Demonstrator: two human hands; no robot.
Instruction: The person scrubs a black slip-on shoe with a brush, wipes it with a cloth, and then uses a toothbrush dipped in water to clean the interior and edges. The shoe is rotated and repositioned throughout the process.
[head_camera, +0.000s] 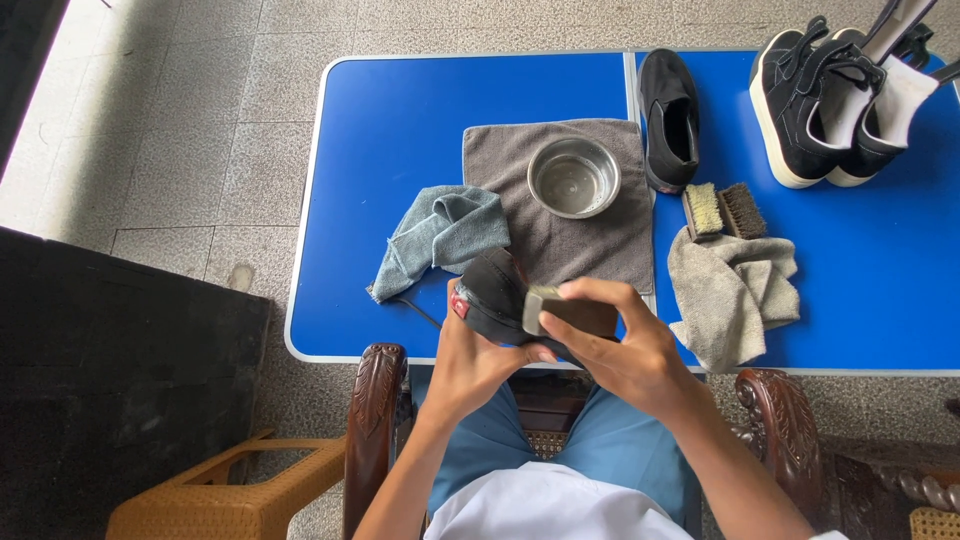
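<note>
One black shoe (490, 290) is gripped by left hand (472, 358) over table edge (330, 352); right hand (630, 352) pinches brush (570, 312) against it. Second slip-on (670, 118) and black sneakers (830, 100) look untouched, so work seems early.

I see a blue folding bench (400, 110) with a grey towel (590, 240) spread mid-top, and a steel bowl (574, 177) sitting on it. Left of the towel lies a crumpled blue-grey cloth (440, 232). A single black slip-on shoe (670, 118) lies just right of the towel's top corner. Two small brushes (723, 209) (one pale, one dark) rest side by side on a beige rag (732, 295). At the far right I note a pair of black sneakers with white soles (815, 100). Tiled floor (180, 120) all round, an orange plastic stool (225, 495) at lower left, and carved wooden chair arms (375, 385).
</note>
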